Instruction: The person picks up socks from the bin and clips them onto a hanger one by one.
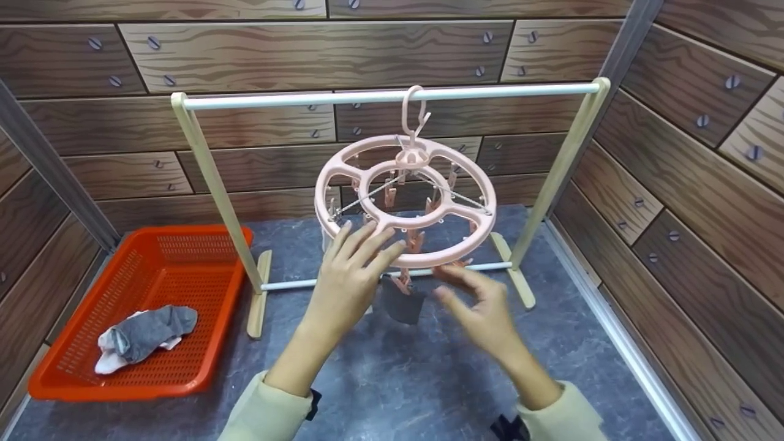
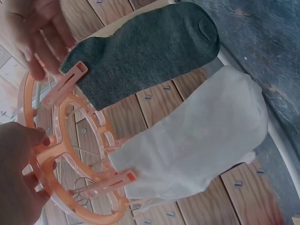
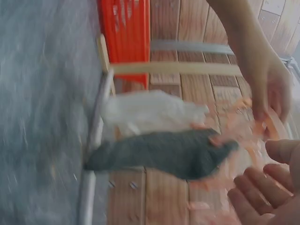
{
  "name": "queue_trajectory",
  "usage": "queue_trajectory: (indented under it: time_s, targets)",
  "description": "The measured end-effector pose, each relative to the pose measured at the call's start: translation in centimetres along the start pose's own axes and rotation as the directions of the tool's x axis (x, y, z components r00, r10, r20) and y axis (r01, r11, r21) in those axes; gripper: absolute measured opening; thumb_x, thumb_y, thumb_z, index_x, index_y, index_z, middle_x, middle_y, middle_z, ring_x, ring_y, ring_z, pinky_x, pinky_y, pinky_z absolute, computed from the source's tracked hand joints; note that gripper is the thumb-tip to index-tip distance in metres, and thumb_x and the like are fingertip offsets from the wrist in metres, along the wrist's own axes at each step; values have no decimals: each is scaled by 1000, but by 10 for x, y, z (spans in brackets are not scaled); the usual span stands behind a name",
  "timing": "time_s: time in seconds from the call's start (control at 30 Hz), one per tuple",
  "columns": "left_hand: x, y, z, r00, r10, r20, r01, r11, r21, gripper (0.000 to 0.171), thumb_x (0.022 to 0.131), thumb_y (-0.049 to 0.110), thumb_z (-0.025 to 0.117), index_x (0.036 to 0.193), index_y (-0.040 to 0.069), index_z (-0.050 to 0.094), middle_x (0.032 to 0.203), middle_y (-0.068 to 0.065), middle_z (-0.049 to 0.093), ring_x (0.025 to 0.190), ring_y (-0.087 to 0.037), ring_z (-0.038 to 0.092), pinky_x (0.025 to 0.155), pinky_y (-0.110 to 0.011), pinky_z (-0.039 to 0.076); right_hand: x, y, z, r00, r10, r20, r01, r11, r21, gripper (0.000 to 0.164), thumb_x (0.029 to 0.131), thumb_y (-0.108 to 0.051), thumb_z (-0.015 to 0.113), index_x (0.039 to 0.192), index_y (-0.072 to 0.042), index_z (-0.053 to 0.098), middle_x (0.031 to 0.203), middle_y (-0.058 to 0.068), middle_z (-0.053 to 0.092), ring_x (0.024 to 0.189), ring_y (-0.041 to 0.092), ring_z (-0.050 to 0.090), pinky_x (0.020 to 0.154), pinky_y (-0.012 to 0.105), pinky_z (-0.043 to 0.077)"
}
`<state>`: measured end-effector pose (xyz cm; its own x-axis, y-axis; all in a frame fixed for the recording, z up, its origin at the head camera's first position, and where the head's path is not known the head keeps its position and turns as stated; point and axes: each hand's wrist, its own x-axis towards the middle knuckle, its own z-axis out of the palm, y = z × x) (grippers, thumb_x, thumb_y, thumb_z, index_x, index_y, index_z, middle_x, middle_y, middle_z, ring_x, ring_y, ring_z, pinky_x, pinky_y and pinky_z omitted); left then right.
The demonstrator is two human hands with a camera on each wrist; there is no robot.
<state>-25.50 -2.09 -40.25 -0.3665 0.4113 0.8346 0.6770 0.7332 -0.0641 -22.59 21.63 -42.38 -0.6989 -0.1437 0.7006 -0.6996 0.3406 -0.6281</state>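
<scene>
A round pink clip hanger (image 1: 422,260) hangs by its hook from the white rod of a stand. My left hand (image 1: 349,275) grips the near left of its outer ring, the thumb on one side and fingers on the other in the left wrist view. A dark grey sock (image 2: 150,51) dangles from a pink clothespin (image 2: 65,84). Beside it hangs a white sock (image 2: 197,140), clipped too and mostly hidden in the head view. My right hand (image 1: 484,306), fingers loosely bent and holding nothing, is just right of the grey sock, near the ring's underside.
An orange-red basket (image 1: 208,343) stands on the left, with grey and white socks (image 1: 153,334) bunched inside. The stand has a wooden post (image 1: 214,184) on either side and a low white bar (image 1: 288,285). Wood-patterned walls enclose the grey floor.
</scene>
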Motion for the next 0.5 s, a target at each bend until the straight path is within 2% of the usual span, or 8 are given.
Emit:
queue_trajectory:
  time_s: [0.07, 0.13, 0.23, 0.3, 0.37, 0.5]
  targets:
    - [-1, -1, 0, 1000, -4, -1, 4, 1000, -10, 44, 84, -3, 68, 123, 19, 69, 134, -3, 64, 130, -29, 55, 119, -50, 29, 7, -2, -12, 992, -102, -75, 96, 992, -76, 29, 77, 12, 75, 102, -1, 75, 102, 11, 76, 92, 24, 73, 88, 22, 55]
    - [-2, -3, -1, 1000, -6, -1, 6, 1000, -20, 44, 85, -4, 66, 123, 18, 69, 135, -3, 63, 131, -29, 54, 118, -52, 30, 17, -2, -24, 971, -187, -152, 161, 973, -167, 28, 75, 16, 73, 96, -3, 77, 97, 11, 76, 88, 24, 72, 87, 20, 54]
    - [-5, -5, -1, 1000, -12, 1, 12, 999, -33, 44, 85, -5, 64, 122, 18, 69, 135, -4, 63, 132, -30, 53, 117, -55, 31, 33, 3, -37, 947, -259, -189, 199, 937, -286, 30, 76, 15, 70, 98, -4, 77, 103, 11, 75, 96, 27, 69, 96, 24, 51]
    - [-6, -5, -2, 1000, -16, 2, 16, 999, -41, 43, 85, -5, 64, 121, 17, 69, 135, -4, 63, 133, -30, 53, 116, -56, 32, 40, 12, -44, 942, -290, -170, 216, 909, -358, 33, 79, 12, 69, 106, -6, 76, 114, 12, 73, 109, 30, 66, 106, 31, 46]
    - [-6, -5, -2, 1000, -22, 3, 22, 999, -48, 41, 85, -5, 64, 120, 17, 69, 135, -4, 64, 134, -30, 52, 116, -57, 31, 45, 23, -50, 943, -313, -115, 240, 877, -417, 40, 81, 9, 68, 116, -7, 73, 126, 13, 68, 122, 34, 60, 113, 36, 40]
    - [-6, -5, -2, 1000, -29, 3, 29, 997, -65, 41, 84, -5, 64, 118, 17, 70, 135, -3, 64, 135, -30, 52, 117, -57, 29, 49, 44, -58, 945, -328, -13, 279, 823, -494, 52, 81, 8, 72, 129, -12, 68, 139, 14, 60, 134, 36, 51, 117, 43, 35]
